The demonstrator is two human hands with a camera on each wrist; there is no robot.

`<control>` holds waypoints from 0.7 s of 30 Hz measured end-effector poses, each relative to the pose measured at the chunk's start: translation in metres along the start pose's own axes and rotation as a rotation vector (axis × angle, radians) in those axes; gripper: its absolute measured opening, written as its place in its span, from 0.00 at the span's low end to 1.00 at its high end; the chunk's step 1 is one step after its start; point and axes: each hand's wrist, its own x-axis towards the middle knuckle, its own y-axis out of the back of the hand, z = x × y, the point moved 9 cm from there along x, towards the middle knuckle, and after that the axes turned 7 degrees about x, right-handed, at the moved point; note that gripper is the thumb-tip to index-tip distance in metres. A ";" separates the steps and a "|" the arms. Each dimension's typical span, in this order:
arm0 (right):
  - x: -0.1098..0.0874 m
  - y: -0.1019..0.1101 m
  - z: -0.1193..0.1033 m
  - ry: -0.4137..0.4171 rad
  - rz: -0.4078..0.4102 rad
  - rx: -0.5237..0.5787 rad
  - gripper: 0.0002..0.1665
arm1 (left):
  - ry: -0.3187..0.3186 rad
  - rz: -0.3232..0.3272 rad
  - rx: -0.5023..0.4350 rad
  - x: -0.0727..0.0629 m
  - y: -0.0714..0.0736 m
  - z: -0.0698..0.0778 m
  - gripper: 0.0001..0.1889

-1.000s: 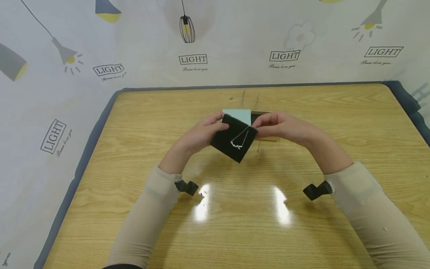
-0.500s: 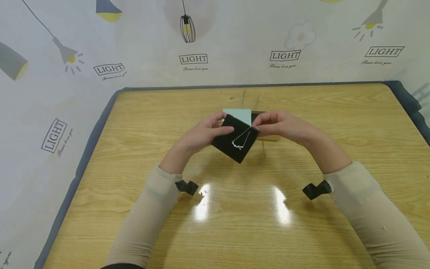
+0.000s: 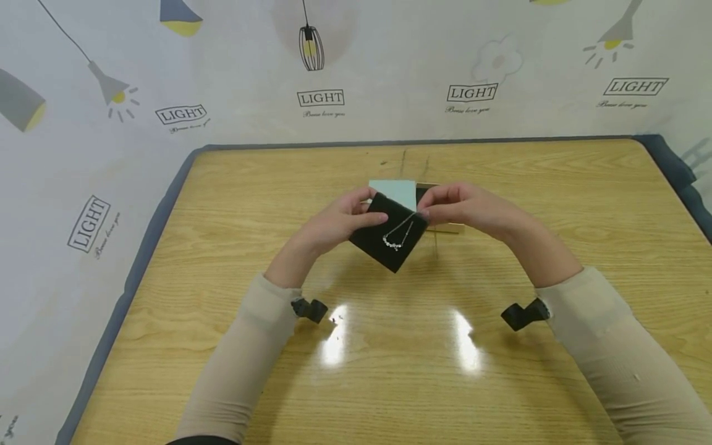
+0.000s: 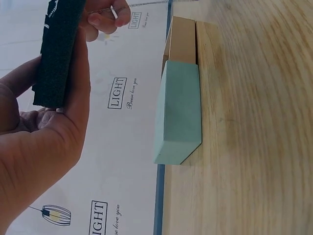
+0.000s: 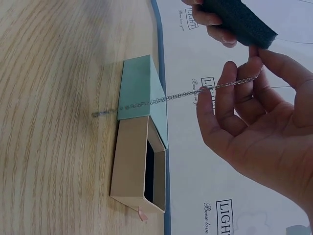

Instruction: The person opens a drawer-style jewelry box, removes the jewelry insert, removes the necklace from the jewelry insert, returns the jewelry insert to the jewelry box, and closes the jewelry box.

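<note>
My left hand (image 3: pixel 337 224) grips a square black foam pad (image 3: pixel 384 250), thumb on its face and fingers behind. A silver necklace (image 3: pixel 392 245) lies across the pad, its curved row of small stones hanging from a thin chain. At the pad's right corner, my right hand (image 3: pixel 464 205) pinches the chain between thumb and index finger. The right wrist view shows a loose length of chain (image 5: pixel 178 95) running over the other fingers and dangling. Edge-on in the left wrist view, the foam pad (image 4: pixel 57 58) looks thick.
Behind the hands, a mint-green box lid (image 3: pixel 394 190) partly covers a beige box tray (image 3: pixel 452 228) on the wooden table (image 3: pixel 400 358). The tray is dark inside, with a small pink tab (image 5: pixel 142 214) at one end. A printed cloth wall (image 3: pixel 389 55) rises behind the table.
The foam pad has tilted and shifted slightly in the left hand, whose thumb reaches a little further over its face. The right hand keeps its pinch at the corner.
</note>
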 end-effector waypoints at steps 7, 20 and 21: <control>-0.002 0.000 -0.002 0.011 0.006 -0.016 0.07 | -0.008 0.000 0.026 0.001 0.000 -0.002 0.10; -0.003 0.001 -0.005 0.026 0.026 -0.019 0.08 | -0.008 0.029 0.049 0.001 0.002 -0.004 0.10; -0.003 0.001 -0.005 0.025 0.026 -0.019 0.08 | -0.007 0.031 0.051 0.001 0.002 -0.004 0.10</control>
